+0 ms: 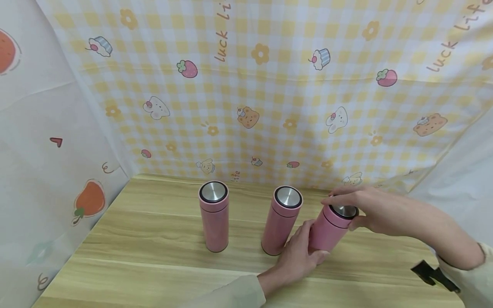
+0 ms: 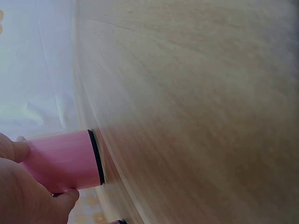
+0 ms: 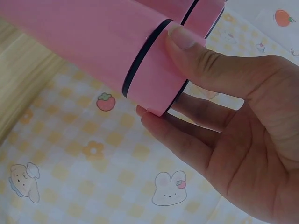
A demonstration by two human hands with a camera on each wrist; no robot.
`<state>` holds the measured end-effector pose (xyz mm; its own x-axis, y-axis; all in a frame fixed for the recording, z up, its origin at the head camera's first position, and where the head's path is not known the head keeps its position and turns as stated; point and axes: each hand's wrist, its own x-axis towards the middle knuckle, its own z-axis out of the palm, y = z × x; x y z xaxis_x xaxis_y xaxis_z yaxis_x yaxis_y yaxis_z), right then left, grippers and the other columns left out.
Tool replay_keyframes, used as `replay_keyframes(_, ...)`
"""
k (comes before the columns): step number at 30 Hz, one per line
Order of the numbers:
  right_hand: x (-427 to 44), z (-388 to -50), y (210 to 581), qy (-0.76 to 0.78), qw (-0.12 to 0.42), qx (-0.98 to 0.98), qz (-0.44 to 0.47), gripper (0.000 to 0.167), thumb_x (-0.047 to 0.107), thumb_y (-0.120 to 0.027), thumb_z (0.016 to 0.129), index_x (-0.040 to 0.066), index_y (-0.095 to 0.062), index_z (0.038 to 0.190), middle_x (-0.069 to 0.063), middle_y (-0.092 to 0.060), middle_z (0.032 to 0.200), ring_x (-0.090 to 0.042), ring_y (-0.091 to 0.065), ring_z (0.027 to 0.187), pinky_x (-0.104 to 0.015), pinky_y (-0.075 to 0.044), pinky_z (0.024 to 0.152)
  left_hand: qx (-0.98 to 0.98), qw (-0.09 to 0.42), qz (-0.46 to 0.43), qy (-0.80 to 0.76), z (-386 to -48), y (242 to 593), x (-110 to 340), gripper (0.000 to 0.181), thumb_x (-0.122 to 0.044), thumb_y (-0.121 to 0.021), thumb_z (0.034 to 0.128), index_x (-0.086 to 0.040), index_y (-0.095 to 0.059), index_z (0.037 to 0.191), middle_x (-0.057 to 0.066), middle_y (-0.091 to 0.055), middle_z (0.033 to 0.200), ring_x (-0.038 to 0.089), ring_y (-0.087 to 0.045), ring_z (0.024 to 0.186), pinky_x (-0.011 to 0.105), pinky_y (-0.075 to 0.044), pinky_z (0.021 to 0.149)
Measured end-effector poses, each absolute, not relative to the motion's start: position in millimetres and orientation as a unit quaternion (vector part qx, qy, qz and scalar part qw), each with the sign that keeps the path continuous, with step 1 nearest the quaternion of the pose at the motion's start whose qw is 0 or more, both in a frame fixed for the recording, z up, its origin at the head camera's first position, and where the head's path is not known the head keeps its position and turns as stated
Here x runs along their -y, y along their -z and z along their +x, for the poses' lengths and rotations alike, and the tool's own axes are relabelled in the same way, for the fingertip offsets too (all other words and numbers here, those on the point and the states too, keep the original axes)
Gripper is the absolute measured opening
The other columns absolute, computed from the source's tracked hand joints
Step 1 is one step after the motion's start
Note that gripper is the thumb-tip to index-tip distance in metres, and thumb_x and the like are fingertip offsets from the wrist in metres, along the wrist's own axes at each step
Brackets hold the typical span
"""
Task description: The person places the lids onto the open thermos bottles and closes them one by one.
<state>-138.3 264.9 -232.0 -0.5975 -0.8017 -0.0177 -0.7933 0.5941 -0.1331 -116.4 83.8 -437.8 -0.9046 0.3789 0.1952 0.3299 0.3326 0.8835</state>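
Three pink thermos bottles with silver-topped lids stand in a row in the head view. My left hand (image 1: 298,256) grips the lower body of the rightmost bottle (image 1: 328,233), fingers and thumb on either side. At its top, my right hand (image 1: 375,209) holds the lid (image 3: 156,70) between thumb and fingers, partly covering the silver disc. The lid sits on the bottle. Close to the left hand's knuckles is the middle bottle (image 1: 280,229). The left bottle (image 1: 215,224) stands apart. In the left wrist view the held bottle's dark base (image 2: 96,157) is by the tabletop.
The bottles are on a light wooden table (image 1: 161,252). Behind it hangs a yellow-and-white checked cloth (image 1: 215,94) with cartoon prints. A white printed cloth (image 1: 46,171) borders the left side. A black clip-like strap piece (image 1: 435,276) is near the right sleeve.
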Motion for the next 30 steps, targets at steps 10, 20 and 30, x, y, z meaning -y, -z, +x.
replay_keyframes(10, -263.2, -139.1, 231.5, 0.047, 0.030, -0.892, -0.448, 0.063, 0.011, -0.093, 0.073, 0.014, -0.068, 0.131, -0.004, -0.064, 0.128, -0.028, -0.065, 0.111, -0.040, -0.059, 0.083, -0.817, 0.025, 0.214, -0.535, -116.2, 436.6, -83.6, 0.068, -0.029, -0.078, 0.0928, -0.026, -0.038, 0.148, -0.012, -0.051, 0.133, 0.003, -0.052, 0.116, 0.029, -0.048, 0.098)
replay_keyframes(20, -261.0, -137.9, 230.1, 0.038, 0.029, -0.898, -0.438, 0.063, 0.016, -0.092, 0.075, 0.008, -0.066, 0.133, -0.009, -0.065, 0.129, -0.029, -0.067, 0.108, -0.040, -0.060, 0.081, -0.814, 0.018, 0.219, -0.538, -116.0, 438.0, -83.7, 0.067, -0.029, -0.078, 0.0928, -0.026, -0.039, 0.148, -0.012, -0.051, 0.132, 0.003, -0.052, 0.114, 0.028, -0.048, 0.096)
replay_keyframes(30, -256.9, -136.6, 229.7, 0.024, 0.025, -0.905, -0.423, 0.061, 0.013, -0.090, 0.077, 0.003, -0.066, 0.132, -0.014, -0.064, 0.129, -0.029, -0.067, 0.106, -0.039, -0.059, 0.078, -0.817, 0.021, 0.216, -0.534, -115.5, 437.1, -83.6, 0.067, -0.030, -0.078, 0.0930, -0.025, -0.039, 0.148, -0.011, -0.052, 0.132, 0.003, -0.052, 0.114, 0.028, -0.049, 0.097)
